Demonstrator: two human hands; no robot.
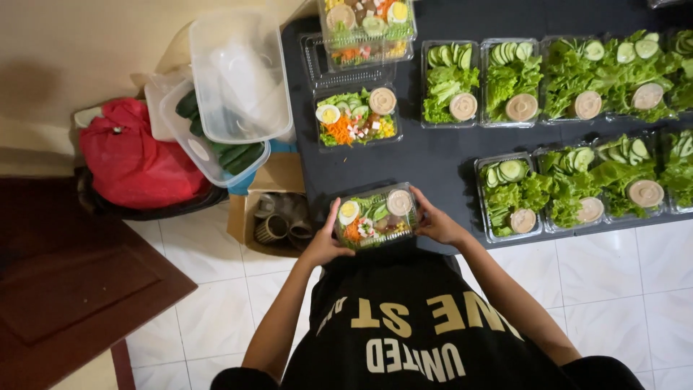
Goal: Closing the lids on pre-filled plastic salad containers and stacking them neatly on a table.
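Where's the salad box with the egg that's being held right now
In the head view, the closed salad box sits low at centre, gripped between the left hand and right hand at the near edge of the black table.

black short-sleeved t-shirt (404, 318), pale block lettering across front; forearms bare, no jewellery visible.

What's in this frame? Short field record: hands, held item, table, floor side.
left hand: left hand grips the left end of the salad box
right hand: right hand grips its right end
held item: clear lidded salad box with egg half, carrot, greens, round sauce cup, at the near edge of the black table
table: open lettuce-and-cucumber trays in two rows; finished salad boxes at the far left
floor side: clear plastic tubs, red bag, cardboard box
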